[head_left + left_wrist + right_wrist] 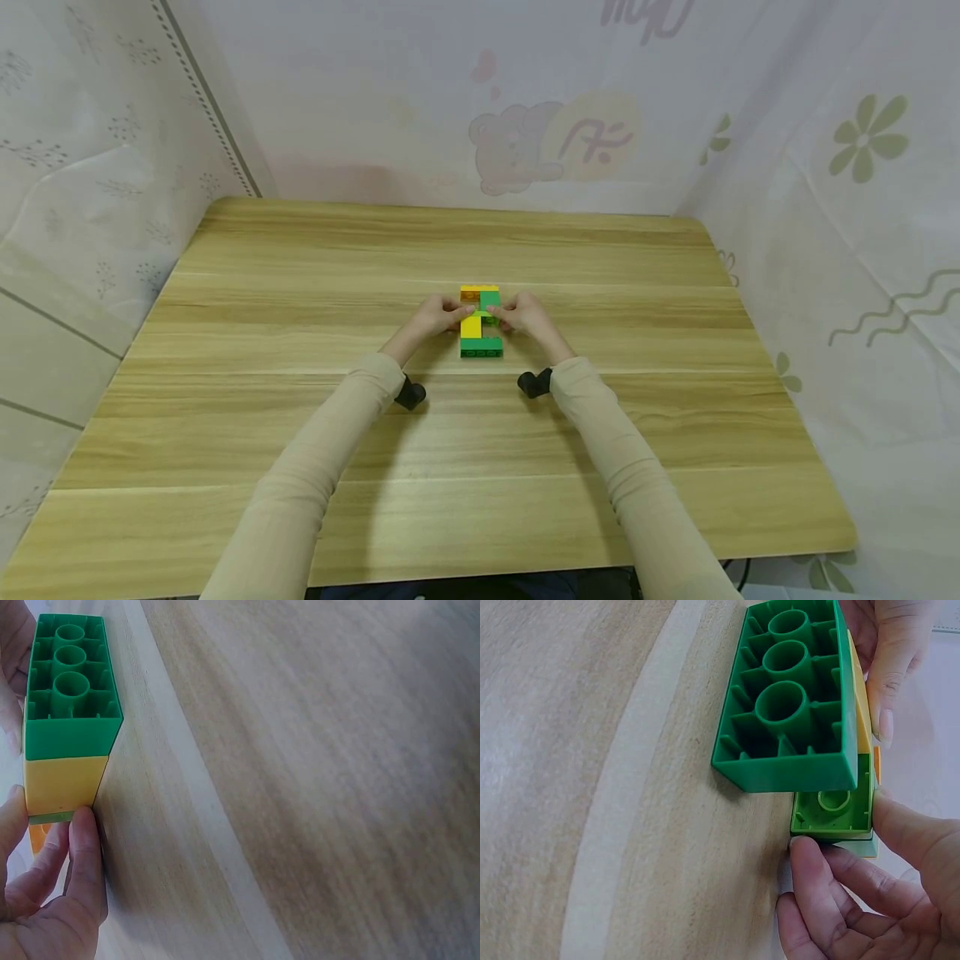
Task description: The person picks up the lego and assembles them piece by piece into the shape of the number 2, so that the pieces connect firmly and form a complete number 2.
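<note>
A joined stack of toy building bricks lies on its side between my two hands, mid-table. Nearest me is a dark green brick (pixel 482 348), its hollow underside facing me. Beyond it come a yellow brick (pixel 471 327), a lime green brick (pixel 832 814), another green brick (pixel 490 298) and an orange-yellow brick (pixel 470 293) at the far end. My left hand (pixel 437 315) pinches the stack from the left, thumb and fingers around the yellow and lime part. From the right, my right hand (pixel 523 316) pinches it at the lime brick.
The wooden table (pixel 300 275) spreads wide around the bricks. Patterned white cloth (pixel 360 100) hangs behind it and at both sides. Black wrist pieces (pixel 410 392) sit under both sleeves. A dark cable (pixel 744 575) shows at the front right edge.
</note>
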A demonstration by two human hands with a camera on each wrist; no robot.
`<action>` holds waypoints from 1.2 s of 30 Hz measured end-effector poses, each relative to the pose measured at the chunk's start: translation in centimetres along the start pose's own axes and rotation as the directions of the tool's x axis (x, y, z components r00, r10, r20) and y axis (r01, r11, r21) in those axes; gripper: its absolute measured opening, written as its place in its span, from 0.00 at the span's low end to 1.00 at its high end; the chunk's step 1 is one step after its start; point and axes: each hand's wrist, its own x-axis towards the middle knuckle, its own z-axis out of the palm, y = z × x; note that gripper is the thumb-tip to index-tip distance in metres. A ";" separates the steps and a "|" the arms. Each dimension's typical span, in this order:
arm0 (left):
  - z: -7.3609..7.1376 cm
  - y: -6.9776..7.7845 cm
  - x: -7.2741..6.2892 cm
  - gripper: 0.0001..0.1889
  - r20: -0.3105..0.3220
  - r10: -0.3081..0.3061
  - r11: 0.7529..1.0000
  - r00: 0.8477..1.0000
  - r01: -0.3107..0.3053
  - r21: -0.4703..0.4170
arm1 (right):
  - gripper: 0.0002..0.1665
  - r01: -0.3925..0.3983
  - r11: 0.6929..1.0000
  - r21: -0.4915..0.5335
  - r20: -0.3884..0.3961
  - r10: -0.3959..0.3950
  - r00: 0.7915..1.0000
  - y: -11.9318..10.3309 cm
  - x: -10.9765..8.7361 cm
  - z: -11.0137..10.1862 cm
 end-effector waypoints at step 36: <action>0.0 -0.4 -0.2 0.23 -0.014 0.064 0.998 0.998 -0.064 0.016 | 0.26 0.028 1.000 -0.004 -0.009 -0.028 1.000 0.2 -0.1 0.0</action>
